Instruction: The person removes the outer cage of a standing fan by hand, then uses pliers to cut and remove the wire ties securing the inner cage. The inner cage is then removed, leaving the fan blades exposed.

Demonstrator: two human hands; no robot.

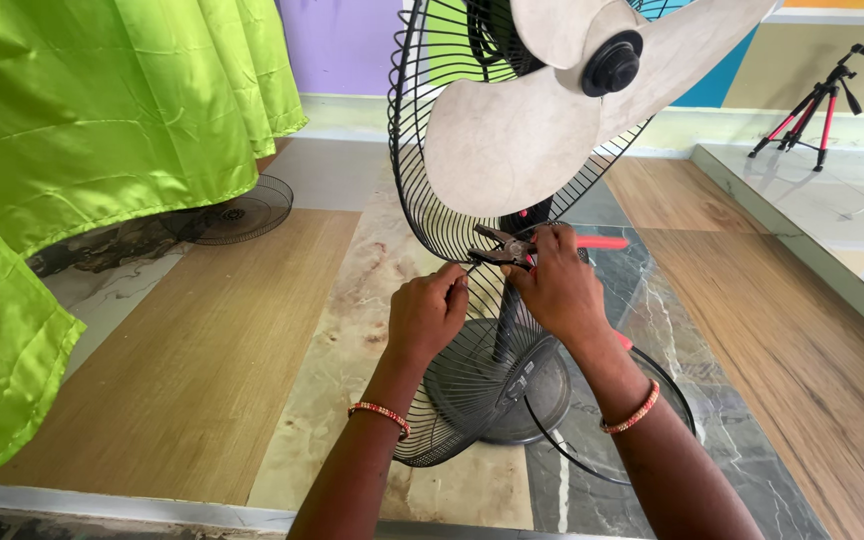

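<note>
Two hands work at the lower rim of a pedestal fan's rear guard (422, 190). Far left, green satin cloth (102, 110) hangs over the floor, and a detached front grille (235, 212) lies flat beside its hem, well apart from the work. The left hand (425, 318) is curled, fingertips pinching the guard's wires at the rim; how tight, I cannot tell. Just right of it the right hand (559, 285) is closed round red-handled pliers (507, 247), handles squeezed in the fist, the nose pointing left and meeting the wire rim near the left fingertips. Whether the nose actually bites a clip or a wire is too small to tell. Above, the pale blades (522, 130) and black hub cap (612, 62) sit exposed. Below, the round base (512, 395) stands on the marble strip, a loose black ring (672, 390) lying around its right side. Far right, a red tripod (817, 105) stands on the raised ledge.

To do this well, I'd say: keep the left hand steadying the rim close to the nose, grip square, turn with small wrist moves, and keep knuckles clear of the blades.
</note>
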